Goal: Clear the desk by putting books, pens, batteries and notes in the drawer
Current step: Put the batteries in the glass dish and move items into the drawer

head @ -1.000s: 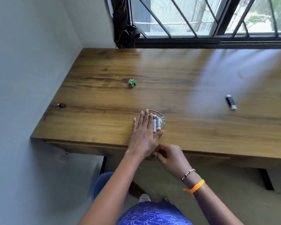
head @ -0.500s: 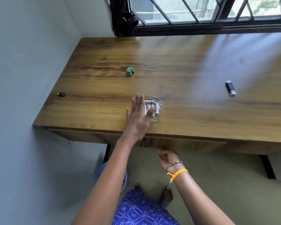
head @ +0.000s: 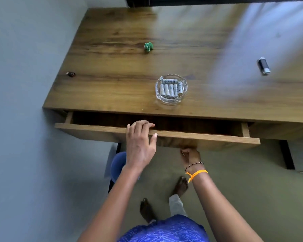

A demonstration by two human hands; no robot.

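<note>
Batteries (head: 171,89) in a clear glass dish (head: 158,91) lie straight beyond the part-open wooden drawer (head: 208,137), nearer the left hand (head: 140,142) hooked over its front; right hand (head: 190,155) grips beneath.

A crumpled green scrap (head: 148,46) lies toward the back of the desk (head: 112,63). Well to the right sits a black and silver USB stick (head: 263,66). Near the left edge there's a tiny dark plug-like thing (head: 70,74), too small to make out. Below, a blue stool or bin (head: 118,165) stands on the olive floor (head: 243,180), against the grey wall (head: 24,84).
</note>
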